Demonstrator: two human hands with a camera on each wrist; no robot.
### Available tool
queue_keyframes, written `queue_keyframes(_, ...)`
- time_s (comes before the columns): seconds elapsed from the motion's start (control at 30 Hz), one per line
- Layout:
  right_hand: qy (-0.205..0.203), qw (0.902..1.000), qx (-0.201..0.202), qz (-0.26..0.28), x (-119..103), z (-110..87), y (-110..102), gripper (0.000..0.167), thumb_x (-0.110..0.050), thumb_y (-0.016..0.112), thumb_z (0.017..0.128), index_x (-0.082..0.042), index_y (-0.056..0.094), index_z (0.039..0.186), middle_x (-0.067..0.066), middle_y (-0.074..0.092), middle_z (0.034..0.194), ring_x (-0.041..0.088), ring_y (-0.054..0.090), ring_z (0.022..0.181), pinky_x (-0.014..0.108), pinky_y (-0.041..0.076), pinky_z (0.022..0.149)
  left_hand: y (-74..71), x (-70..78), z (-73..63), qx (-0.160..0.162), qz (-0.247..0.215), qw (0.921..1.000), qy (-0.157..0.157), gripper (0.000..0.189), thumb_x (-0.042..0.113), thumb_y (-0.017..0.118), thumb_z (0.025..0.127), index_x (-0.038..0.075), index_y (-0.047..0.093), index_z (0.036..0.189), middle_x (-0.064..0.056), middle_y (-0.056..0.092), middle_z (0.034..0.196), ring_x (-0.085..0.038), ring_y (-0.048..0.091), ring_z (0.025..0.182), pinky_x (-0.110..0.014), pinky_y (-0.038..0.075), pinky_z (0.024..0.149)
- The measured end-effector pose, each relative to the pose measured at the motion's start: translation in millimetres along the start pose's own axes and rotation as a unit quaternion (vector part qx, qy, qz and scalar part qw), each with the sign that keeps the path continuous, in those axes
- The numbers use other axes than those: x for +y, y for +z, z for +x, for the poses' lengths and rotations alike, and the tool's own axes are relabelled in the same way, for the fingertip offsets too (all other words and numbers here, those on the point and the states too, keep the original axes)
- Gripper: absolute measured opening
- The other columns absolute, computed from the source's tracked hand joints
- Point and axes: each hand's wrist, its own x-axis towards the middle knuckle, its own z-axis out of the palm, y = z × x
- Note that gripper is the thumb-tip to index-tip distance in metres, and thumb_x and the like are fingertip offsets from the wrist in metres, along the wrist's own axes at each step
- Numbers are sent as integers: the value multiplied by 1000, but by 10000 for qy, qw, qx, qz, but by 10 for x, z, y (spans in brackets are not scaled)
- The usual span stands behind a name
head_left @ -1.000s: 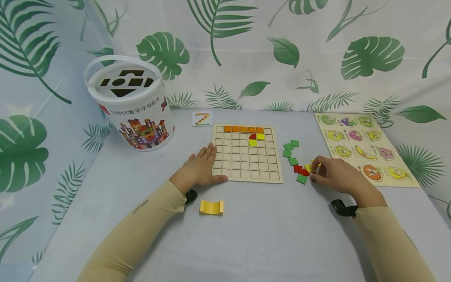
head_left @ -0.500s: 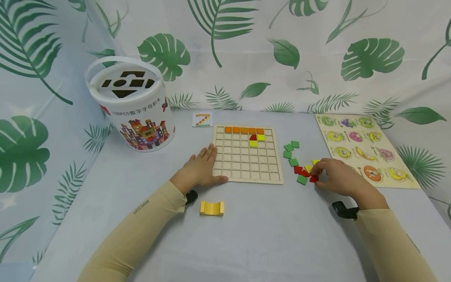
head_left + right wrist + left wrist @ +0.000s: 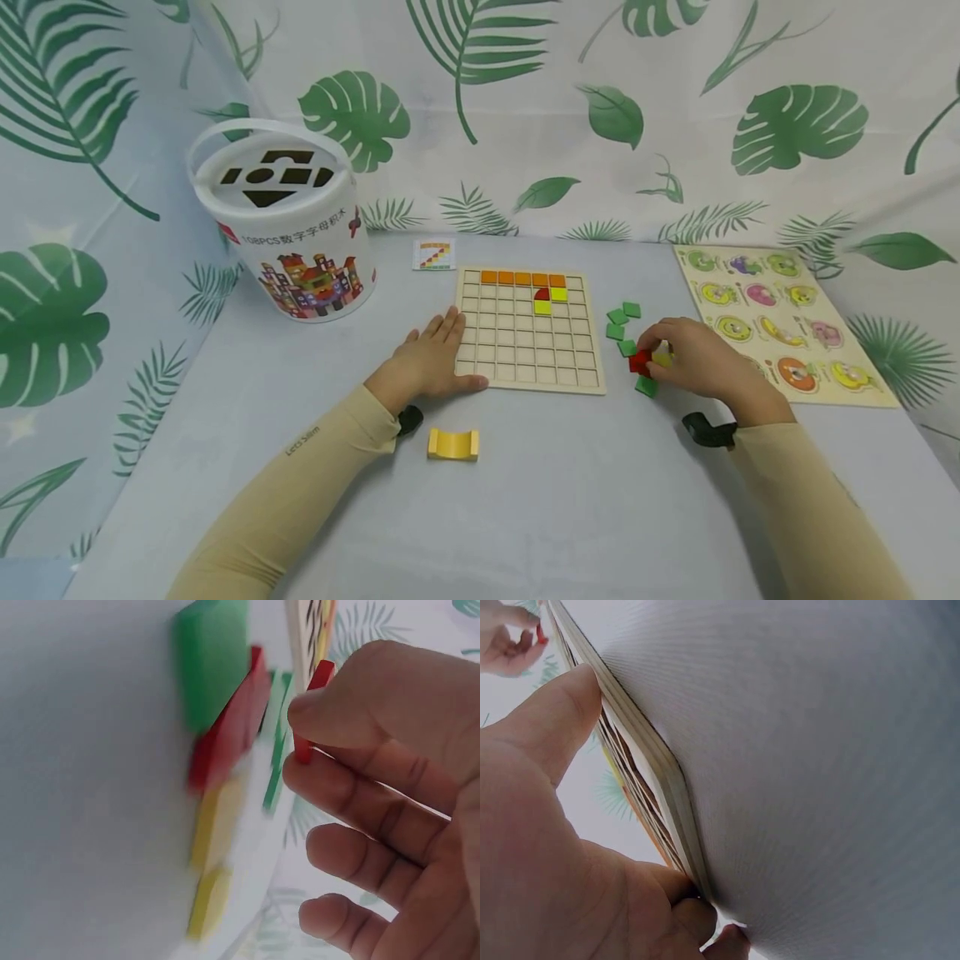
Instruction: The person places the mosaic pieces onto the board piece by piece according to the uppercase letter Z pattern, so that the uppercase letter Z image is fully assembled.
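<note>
My left hand [image 3: 429, 357] rests at the left edge of a wooden grid board [image 3: 517, 367], thumb on its near edge and the other fingers stretched along the side. In the left wrist view, the thumb lies against the board's edge [image 3: 649, 742]. My right hand [image 3: 693, 358] pinches a red tile [image 3: 303, 748] between thumb and fingertips, just above the loose tiles. Beneath it on the table are another red tile [image 3: 231, 739], yellow tiles [image 3: 217, 825] and a green tile [image 3: 214, 660]. Orange tiles [image 3: 522, 279], yellow tiles [image 3: 558, 294] and a red rounded tile [image 3: 542, 294] sit in the grid.
Several green tiles [image 3: 617, 317] lie right of the board. A small pattern card [image 3: 433, 254] lies behind it. A white block bucket [image 3: 288, 225] stands back left. The yellow arched block [image 3: 453, 446] lies in front; a fruit puzzle board [image 3: 761, 321] is at the right.
My right hand picks up a red tile from the pile and moves slightly left and up with it. The left hand stays at the board's edge.
</note>
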Motion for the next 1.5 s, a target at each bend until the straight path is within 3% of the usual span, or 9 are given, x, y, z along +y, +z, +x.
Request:
queue_keyframes(0.23, -174, 9998, 49, 7, -155, 338, 66, 17, -8, 78, 85, -7, 78, 102, 7, 74, 99, 30, 64, 97, 52, 52, 93, 4, 4, 22, -20, 28, 10000, 9, 114, 75, 52, 95, 9, -5, 167, -8, -10, 177, -30, 2, 165, -56, 14, 133)
queue_keyframes(0.43, -58, 9998, -144, 135, -361, 733, 119, 17, -11, 79, 89, -11, 81, 106, 8, 76, 107, 31, 61, 105, 53, 50, 100, -3, -7, 12, -27, 26, 10000, -34, 114, 75, 52, 95, 8, -5, 167, -8, -10, 177, -31, 1, 165, -56, 14, 133)
queue_keyframes(0.77, -411, 9986, -319, -2, -716, 1272, 165, 21, -12, 77, 94, -9, 80, 114, 11, 75, 115, 35, 62, 118, 54, 50, 108, 15, -14, 10, 44, 61, 10000, 8, 113, 75, 52, 95, 8, -4, 167, -8, -9, 177, -30, 3, 165, -56, 15, 132)
queue_keyframes(1.0, -540, 9976, -395, -171, -870, 1445, 219, 19, -14, 76, 95, -10, 80, 113, 9, 74, 112, 32, 61, 112, 51, 51, 106, 8, -15, -10, 96, 50, 9999, 1, 112, 74, 53, 95, 8, -2, 168, -7, -7, 177, -30, 4, 165, -56, 16, 132)
queue_keyframes(1.27, -389, 9976, -512, -241, -926, 1475, 246, 16, -14, 75, 96, -12, 80, 111, 10, 71, 115, 32, 59, 114, 53, 50, 106, 0, 0, -14, 71, 32, 10000, 1, 112, 74, 53, 96, 8, -2, 168, -7, -8, 177, -30, 4, 165, -56, 16, 132)
queue_keyframes(1.5, -342, 9978, -537, -191, -940, 1475, 241, 23, -15, 74, 96, -11, 78, 119, 11, 71, 121, 33, 59, 117, 53, 50, 107, -5, -7, -4, 56, 57, 10000, -39, 112, 74, 53, 96, 8, -2, 168, -7, -7, 177, -30, 5, 165, -56, 16, 132)
